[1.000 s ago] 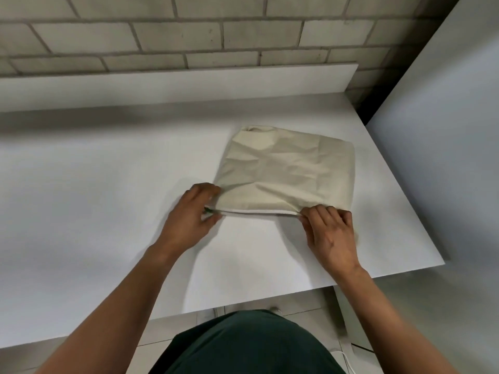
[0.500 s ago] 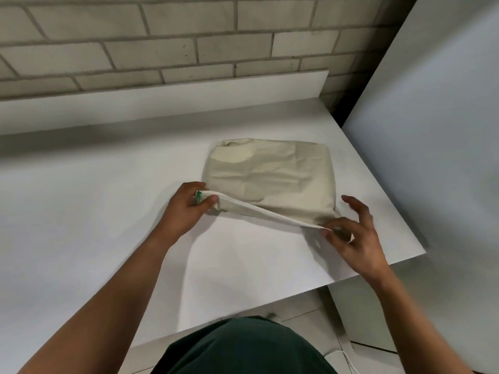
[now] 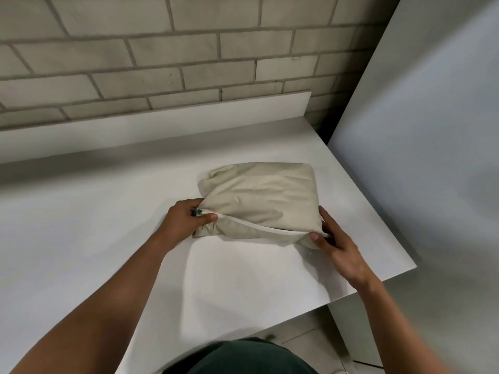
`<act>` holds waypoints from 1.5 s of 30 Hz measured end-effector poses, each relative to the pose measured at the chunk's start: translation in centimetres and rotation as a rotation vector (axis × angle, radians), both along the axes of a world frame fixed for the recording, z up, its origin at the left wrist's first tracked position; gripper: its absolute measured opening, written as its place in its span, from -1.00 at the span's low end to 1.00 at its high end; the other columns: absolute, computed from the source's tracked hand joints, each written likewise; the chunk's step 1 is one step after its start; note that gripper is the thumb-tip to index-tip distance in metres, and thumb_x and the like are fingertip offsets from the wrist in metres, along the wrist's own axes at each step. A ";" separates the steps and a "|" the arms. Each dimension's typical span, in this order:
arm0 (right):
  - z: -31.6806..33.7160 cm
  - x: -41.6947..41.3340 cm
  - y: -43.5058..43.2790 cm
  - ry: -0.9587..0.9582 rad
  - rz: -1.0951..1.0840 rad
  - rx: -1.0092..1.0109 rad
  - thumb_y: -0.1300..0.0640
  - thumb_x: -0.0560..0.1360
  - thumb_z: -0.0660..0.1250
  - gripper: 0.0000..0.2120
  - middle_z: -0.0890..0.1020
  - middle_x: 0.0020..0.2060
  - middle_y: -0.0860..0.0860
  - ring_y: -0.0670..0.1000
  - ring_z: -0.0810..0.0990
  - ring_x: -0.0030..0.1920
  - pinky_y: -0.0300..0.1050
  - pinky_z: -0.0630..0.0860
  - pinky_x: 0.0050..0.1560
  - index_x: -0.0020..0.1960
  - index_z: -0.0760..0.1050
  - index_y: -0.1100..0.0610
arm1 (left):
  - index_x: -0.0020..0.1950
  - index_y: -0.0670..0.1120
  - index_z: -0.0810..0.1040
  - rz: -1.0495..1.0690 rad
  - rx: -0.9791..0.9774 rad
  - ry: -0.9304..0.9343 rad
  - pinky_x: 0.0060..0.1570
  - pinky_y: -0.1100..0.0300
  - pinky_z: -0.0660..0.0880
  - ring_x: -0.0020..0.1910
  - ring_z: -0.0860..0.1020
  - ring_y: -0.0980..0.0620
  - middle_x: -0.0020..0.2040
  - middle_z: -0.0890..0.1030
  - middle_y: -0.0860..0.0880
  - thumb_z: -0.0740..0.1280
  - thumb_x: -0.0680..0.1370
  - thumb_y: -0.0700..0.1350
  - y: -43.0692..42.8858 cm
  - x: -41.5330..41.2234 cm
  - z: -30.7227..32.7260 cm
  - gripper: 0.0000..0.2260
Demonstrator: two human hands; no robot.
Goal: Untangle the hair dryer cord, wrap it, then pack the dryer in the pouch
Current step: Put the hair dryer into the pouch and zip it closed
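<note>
A cream cloth pouch (image 3: 264, 195) lies bulging on the white table (image 3: 108, 238), its white zipper edge (image 3: 259, 228) facing me. My left hand (image 3: 183, 222) pinches the pouch's near left corner, where a small green tag shows. My right hand (image 3: 334, 238) grips the near right corner, thumb on the zipper end and fingers round the side. The near edge is lifted off the table. The hair dryer and its cord are hidden; nothing of them shows outside the pouch.
A brick wall (image 3: 162, 63) and a low white ledge (image 3: 162, 122) run behind the table. A tall white panel (image 3: 421, 157) stands close on the right. The table's right edge (image 3: 378, 220) and front corner are near the pouch. Tiled floor lies below.
Both hands have raised the pouch's near zipper edge off the table. My right hand went from loosely touching the corner to gripping it. The view has shifted upward.
</note>
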State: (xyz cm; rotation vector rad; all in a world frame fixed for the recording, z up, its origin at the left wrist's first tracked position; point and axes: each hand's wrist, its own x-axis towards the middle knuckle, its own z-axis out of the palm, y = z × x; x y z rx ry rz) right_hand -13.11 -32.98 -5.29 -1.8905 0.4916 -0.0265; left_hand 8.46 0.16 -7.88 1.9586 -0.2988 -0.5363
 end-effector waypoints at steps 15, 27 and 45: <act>0.7 6.7 -2.9 -0.160 -0.068 0.078 -0.02 0.65 0.32 -0.45 0.42 0.42 -0.44 -0.42 0.37 0.41 -0.40 0.33 0.38 0.58 0.26 -0.28 | -0.02 0.06 0.73 0.176 0.040 -0.170 -0.16 0.16 0.47 -0.21 0.60 0.06 -0.19 0.69 0.02 0.59 0.47 0.01 -3.8 2.1 -0.4 -0.87; -0.1 21.8 -10.3 -0.164 0.036 -0.045 0.00 0.63 0.37 -0.36 0.34 0.56 -0.19 -0.17 0.36 0.49 -0.18 0.29 0.52 0.63 0.21 -0.17 | 0.11 -0.06 0.70 0.269 0.130 -0.344 -0.15 0.43 0.37 -0.08 0.56 0.04 -0.08 0.61 0.05 0.57 0.50 -0.03 -10.2 12.9 1.4 -0.77; -1.6 26.5 -12.1 0.081 0.259 -0.477 -0.27 0.64 0.22 -0.23 0.18 0.65 -0.02 0.14 0.22 0.59 0.10 0.19 0.55 0.65 -0.20 -0.26 | 0.14 -0.10 0.70 0.162 0.375 -0.346 0.12 0.03 0.53 0.10 0.59 -0.17 0.06 0.64 -0.16 0.40 0.61 0.11 -10.8 15.9 0.0 -0.70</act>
